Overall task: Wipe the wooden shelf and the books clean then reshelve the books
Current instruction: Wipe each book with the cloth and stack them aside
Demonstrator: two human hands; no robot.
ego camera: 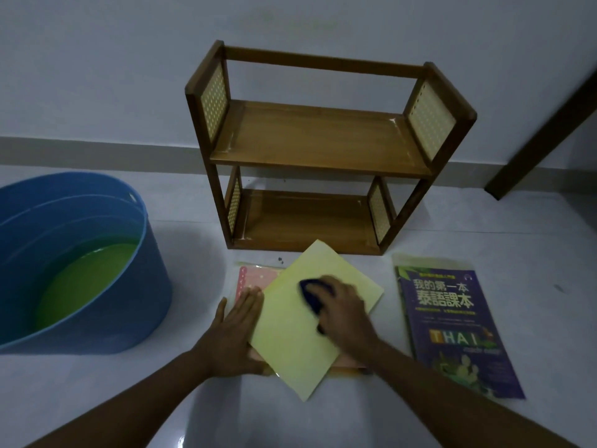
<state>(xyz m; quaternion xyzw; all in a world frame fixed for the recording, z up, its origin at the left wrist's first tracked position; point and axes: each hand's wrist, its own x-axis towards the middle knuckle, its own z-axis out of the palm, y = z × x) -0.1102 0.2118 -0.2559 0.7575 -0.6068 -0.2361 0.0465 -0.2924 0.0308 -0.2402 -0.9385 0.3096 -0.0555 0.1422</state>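
A two-tier wooden shelf [319, 147] stands empty against the wall. On the floor in front of it a pale yellow book [290, 331] lies tilted on top of a pink book [250, 276]. My right hand [345, 315] grips a dark blue cloth [311, 294] and presses it on the yellow cover. My left hand [237, 328] lies flat, fingers straight, on the left edge of the yellow and pink books. A purple Thai language book [452, 331] lies on the floor to the right.
A large blue tub [80, 221] holding greenish liquid sits on the floor at the left. A dark slanted wooden leg [546, 130] leans at the right by the wall. The floor is glossy white tile.
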